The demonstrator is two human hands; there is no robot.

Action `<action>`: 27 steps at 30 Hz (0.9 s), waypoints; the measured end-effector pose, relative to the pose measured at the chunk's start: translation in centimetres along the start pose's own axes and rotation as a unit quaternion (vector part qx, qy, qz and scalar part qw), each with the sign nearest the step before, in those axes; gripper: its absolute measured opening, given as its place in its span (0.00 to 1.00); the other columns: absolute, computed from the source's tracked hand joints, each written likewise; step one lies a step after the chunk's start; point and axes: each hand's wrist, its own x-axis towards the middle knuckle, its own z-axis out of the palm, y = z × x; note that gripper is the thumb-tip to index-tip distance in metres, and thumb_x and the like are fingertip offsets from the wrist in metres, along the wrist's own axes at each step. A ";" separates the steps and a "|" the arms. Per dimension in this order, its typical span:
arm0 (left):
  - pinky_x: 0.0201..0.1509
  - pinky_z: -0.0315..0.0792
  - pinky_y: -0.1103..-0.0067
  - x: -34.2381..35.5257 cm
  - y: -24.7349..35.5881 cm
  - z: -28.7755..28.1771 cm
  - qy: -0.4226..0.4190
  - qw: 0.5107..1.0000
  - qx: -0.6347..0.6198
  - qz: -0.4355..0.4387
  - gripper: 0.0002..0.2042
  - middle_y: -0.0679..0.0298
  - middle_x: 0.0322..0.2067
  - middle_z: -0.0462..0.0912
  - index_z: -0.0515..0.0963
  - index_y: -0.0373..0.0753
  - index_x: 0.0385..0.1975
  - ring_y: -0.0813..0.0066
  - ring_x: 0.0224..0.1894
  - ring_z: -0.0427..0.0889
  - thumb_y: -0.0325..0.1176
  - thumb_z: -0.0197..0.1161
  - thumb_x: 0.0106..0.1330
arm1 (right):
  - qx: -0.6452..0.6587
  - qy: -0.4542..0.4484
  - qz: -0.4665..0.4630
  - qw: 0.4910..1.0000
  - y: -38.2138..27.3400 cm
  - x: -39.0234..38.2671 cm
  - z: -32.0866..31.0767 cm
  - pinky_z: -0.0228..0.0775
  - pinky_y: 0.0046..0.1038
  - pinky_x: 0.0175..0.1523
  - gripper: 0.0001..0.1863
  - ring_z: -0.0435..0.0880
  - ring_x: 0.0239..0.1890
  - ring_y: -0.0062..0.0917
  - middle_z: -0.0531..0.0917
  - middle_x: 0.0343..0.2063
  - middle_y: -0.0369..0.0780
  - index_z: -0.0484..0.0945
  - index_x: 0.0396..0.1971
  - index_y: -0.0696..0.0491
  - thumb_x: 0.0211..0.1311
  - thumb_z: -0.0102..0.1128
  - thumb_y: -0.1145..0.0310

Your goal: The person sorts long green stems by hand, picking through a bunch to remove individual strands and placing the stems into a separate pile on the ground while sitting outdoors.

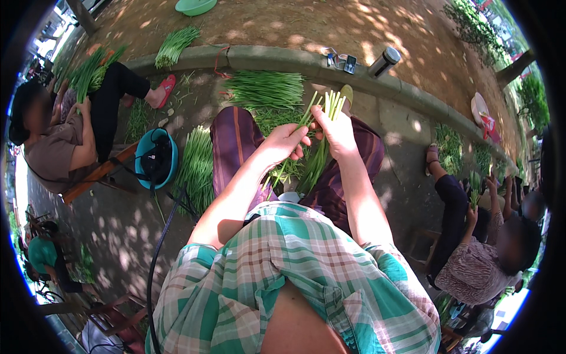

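Observation:
My right hand grips a bunch of pale green stalks, their light ends sticking up and greener lengths hanging below. Just left of it, my left hand has its fingers curled around a few thin stalks. Beneath my hands, between my knees, loose green stalks and trimmings lie on the ground. A neat pile of long stalks lies in front of my legs, and another pile lies beside my left leg.
A teal basin holds black items and a cable. The concrete kerb bears small items and a metal flask. Seated people work on both sides. A green basin and bundled stalks lie on dirt ahead.

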 end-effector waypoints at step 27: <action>0.22 0.61 0.91 -2.1 1.3 -5.9 0.097 0.989 -0.046 0.100 0.10 0.67 0.26 0.80 0.80 0.33 0.41 0.89 0.19 0.68 0.32 0.63 0.65 | 0.330 0.085 -0.043 0.939 -1.0 1.9 -10.4 0.65 0.14 0.21 0.14 0.69 0.20 0.12 0.71 0.21 0.30 0.75 0.36 0.54 0.65 0.60 0.57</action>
